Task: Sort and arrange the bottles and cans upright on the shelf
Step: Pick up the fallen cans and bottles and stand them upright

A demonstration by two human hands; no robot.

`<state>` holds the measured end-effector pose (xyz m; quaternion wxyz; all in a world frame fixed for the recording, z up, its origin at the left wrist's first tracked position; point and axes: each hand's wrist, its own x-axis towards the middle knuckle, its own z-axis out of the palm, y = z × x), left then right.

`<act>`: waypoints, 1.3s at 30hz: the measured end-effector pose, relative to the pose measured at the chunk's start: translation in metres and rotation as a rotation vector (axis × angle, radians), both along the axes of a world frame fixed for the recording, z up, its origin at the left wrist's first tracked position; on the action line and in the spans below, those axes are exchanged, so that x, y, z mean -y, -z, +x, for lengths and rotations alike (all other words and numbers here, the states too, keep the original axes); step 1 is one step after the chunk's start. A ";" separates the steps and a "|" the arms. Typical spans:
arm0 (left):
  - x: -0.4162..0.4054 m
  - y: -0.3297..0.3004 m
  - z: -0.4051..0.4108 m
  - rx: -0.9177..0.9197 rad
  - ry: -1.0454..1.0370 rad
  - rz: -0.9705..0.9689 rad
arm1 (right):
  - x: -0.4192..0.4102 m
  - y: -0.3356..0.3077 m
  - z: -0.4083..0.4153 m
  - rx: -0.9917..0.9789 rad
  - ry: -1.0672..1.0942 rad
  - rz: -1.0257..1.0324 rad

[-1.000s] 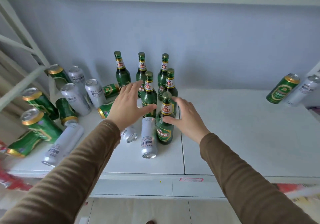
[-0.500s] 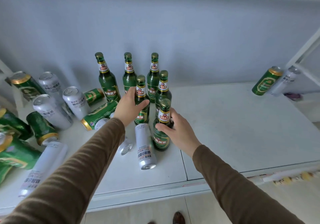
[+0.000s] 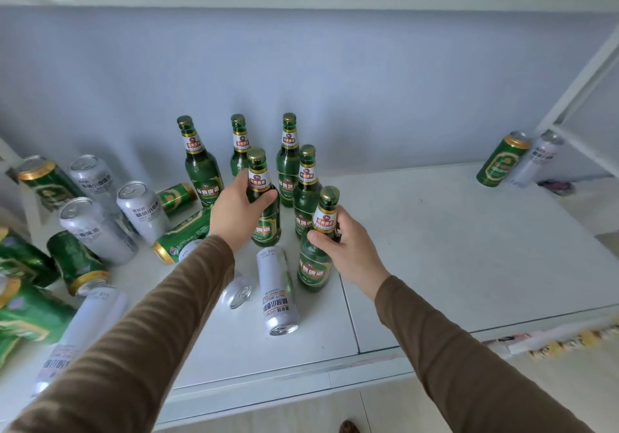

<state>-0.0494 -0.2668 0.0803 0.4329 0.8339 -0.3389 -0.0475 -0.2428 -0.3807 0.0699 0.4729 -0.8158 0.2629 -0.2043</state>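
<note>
While each hand grips a green beer bottle neck, next probably comes lifting both clear of the lying white can.

Both arms reach in from the lower frame corners, brown sleeves to the wrists. Left hand at frame centre, fingers curled round a bottle neck. Right hand just right of centre, pinching another bottle's neck.
</note>
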 end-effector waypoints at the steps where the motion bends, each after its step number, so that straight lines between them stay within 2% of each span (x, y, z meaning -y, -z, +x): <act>1: -0.003 -0.008 -0.005 0.048 -0.005 0.003 | 0.003 -0.003 -0.003 0.006 0.005 -0.009; 7: -0.013 -0.056 -0.036 0.259 -0.014 -0.028 | 0.027 -0.024 -0.020 0.052 0.078 -0.060; 14: 0.023 -0.073 -0.076 0.181 0.080 -0.092 | 0.074 -0.043 -0.047 0.041 0.143 -0.087; 21: 0.125 -0.059 -0.114 0.113 0.150 -0.068 | 0.168 -0.040 -0.089 -0.006 0.212 -0.108; 28: 0.269 -0.038 -0.145 -0.001 0.125 -0.033 | 0.312 -0.029 -0.126 -0.044 0.208 -0.126; 34: 0.369 -0.022 -0.163 -0.056 0.071 0.001 | 0.410 -0.027 -0.130 -0.036 0.142 -0.098; 39: 0.424 -0.011 -0.164 -0.101 0.037 0.034 | 0.456 -0.022 -0.118 -0.029 0.128 -0.097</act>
